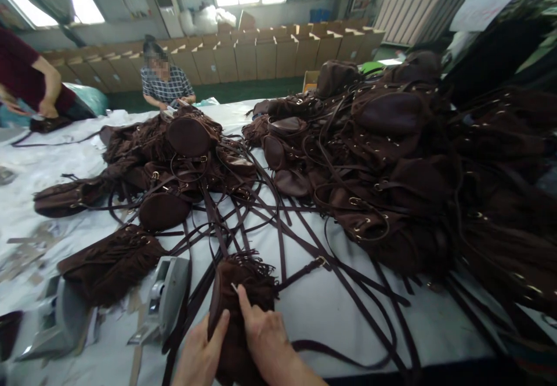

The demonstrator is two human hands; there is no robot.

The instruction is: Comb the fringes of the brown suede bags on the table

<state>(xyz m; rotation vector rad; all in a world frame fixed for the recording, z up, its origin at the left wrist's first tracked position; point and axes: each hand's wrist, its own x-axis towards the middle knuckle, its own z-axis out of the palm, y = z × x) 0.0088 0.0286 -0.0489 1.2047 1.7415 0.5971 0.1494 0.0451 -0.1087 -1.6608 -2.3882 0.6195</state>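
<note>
A brown suede fringed bag lies on the white table right in front of me. My left hand grips its near left edge, thumb lying up along the suede. My right hand rests on the bag's near right side, with the forefinger stretched out and pressing on the front next to a small pale spot. Long brown straps run from the bag toward the heaps behind it.
Two heaps of brown fringed bags fill the table's middle and right. A grey tape dispenser stands left of my hands. One person in a checked shirt works at the far edge, another's arm at far left. Cardboard boxes line the back.
</note>
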